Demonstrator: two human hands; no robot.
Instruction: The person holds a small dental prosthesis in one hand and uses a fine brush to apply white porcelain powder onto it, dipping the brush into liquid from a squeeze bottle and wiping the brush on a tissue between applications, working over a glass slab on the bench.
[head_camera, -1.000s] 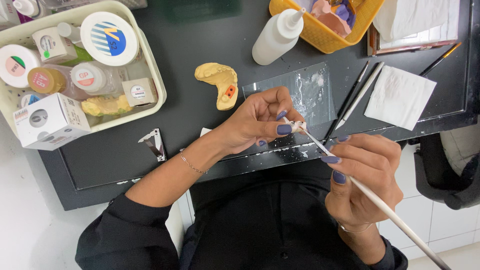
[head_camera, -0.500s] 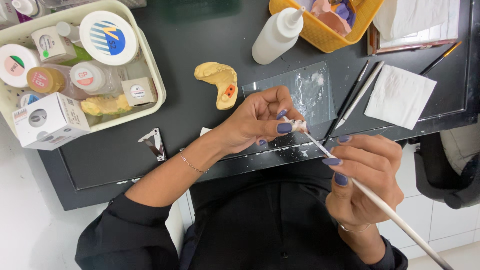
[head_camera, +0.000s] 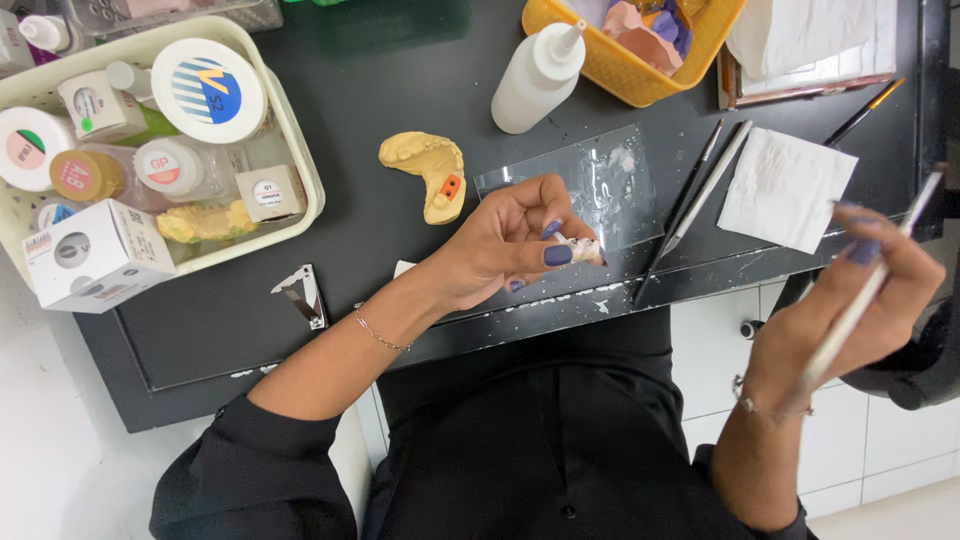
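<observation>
White brush handle (head_camera: 860, 290), gripped in the right hand (head_camera: 850, 320), has swung away right of the glass slab (head_camera: 590, 185); left hand (head_camera: 510, 245) stays pinching a small tooth piece (head_camera: 583, 248).

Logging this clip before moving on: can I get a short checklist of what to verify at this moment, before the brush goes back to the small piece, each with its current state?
1. Small white piece pinched in the left hand fingertips: ok.
2. Brush gripped in the right hand: ok, though blurred.
3. Brush tip touching the piece: not ok, the brush is well off to the right, apart from it.
4. Brush tip loaded: cannot tell, too blurred.
5. Clear slab on the black table in front of the left hand: ok.
6. White tissue lying near the right hand: ok.
</observation>
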